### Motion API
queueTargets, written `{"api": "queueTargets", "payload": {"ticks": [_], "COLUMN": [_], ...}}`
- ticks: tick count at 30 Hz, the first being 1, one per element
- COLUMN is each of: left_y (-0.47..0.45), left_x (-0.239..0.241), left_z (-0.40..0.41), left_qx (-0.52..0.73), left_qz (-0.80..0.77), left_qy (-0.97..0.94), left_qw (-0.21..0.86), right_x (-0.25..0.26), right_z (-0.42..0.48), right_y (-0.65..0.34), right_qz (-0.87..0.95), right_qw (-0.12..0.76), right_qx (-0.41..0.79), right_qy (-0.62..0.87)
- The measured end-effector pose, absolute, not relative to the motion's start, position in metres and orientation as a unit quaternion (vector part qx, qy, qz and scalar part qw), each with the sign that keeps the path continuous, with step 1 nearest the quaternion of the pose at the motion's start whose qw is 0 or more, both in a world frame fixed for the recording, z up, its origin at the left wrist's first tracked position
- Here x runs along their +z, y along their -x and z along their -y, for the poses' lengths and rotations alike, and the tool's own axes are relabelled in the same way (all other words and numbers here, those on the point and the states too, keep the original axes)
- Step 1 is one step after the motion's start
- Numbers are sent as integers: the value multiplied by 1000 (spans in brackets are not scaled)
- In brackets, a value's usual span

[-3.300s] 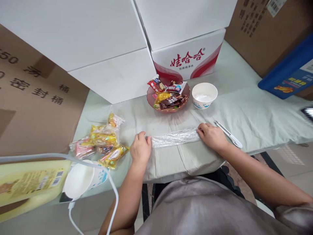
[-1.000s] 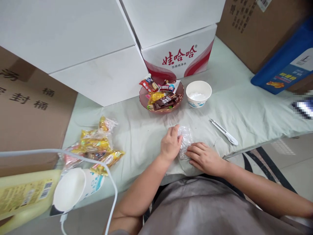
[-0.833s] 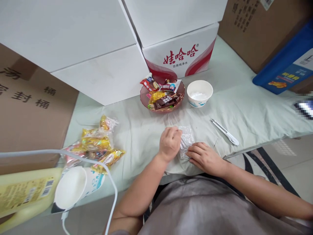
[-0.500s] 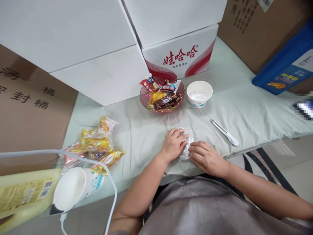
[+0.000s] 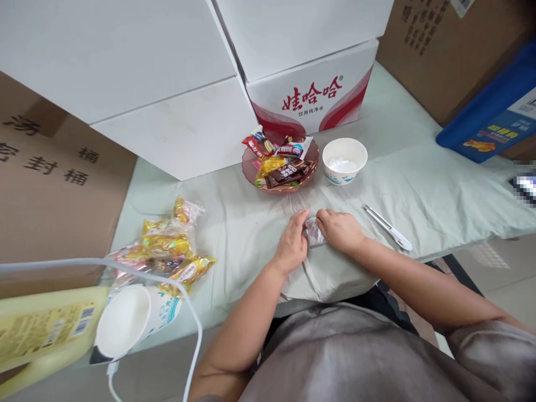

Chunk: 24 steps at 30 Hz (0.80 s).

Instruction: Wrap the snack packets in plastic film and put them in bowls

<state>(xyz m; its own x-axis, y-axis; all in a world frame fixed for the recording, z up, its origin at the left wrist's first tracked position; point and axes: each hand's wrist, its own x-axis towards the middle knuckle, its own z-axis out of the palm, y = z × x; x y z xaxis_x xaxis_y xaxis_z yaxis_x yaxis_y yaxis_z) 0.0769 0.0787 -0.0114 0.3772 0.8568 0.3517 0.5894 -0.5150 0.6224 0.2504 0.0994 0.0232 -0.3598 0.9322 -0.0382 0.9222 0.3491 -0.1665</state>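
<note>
Between my hands lies a small, shiny clear plastic packet (image 5: 315, 232) on the cloth-covered table; a brownish tint shows through it, but its contents I cannot make out. My left hand (image 5: 293, 241) grips its left edge, fingertips at the upper corner. From the right, my right hand (image 5: 342, 230) has its fingers curled over the packet's upper right part. Just beyond my hands stands a pinkish glass bowl (image 5: 280, 188) of wrapped snacks, with a brown packet (image 5: 287, 172) on top. A white paper cup (image 5: 344, 162) with whitish material inside is beside the bowl.
A box cutter (image 5: 387, 227) lies right of my right hand. Wrapped yellow snacks (image 5: 170, 245) are piled at left, near a tipped paper cup (image 5: 125, 322) and a white cable (image 5: 190, 312). White boxes (image 5: 167, 123) stand behind; a blue container (image 5: 481, 117) is at right.
The plastic packet has gone from spread and crinkled to a smaller, flatter shape. My right hand has moved up and left over its upper part; my left hand now holds the left edge.
</note>
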Motion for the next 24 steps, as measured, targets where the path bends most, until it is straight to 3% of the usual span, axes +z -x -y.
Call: {"api": "queueTargets", "payload": {"ticks": [6, 10, 15, 19, 22, 24], "left_y": [-81, -88, -90, -86, -82, -81], "left_x": [-4, -1, -3, -7, -10, -12], "left_z": [-76, -74, -73, -75, -77, -78], "left_qx": [290, 248, 242, 273, 339, 368], "left_qz": [-485, -550, -561, -543, -539, -540], "left_qy": [-805, -791, -786, -786, -760, -744], "left_qw": [181, 100, 90, 111, 132, 139], "right_x": [7, 6, 9, 9, 16, 32], "right_z": [-97, -102, -98, -87, -92, -109], "right_y": [-246, -260, -275, -272, -276, -285], "right_qz": [807, 801, 810, 896, 909, 899], "right_qw": [64, 125, 219, 185, 152, 186], "right_qx": [53, 20, 20, 81, 109, 98], "right_qy": [584, 586, 543, 396, 373, 385]}}
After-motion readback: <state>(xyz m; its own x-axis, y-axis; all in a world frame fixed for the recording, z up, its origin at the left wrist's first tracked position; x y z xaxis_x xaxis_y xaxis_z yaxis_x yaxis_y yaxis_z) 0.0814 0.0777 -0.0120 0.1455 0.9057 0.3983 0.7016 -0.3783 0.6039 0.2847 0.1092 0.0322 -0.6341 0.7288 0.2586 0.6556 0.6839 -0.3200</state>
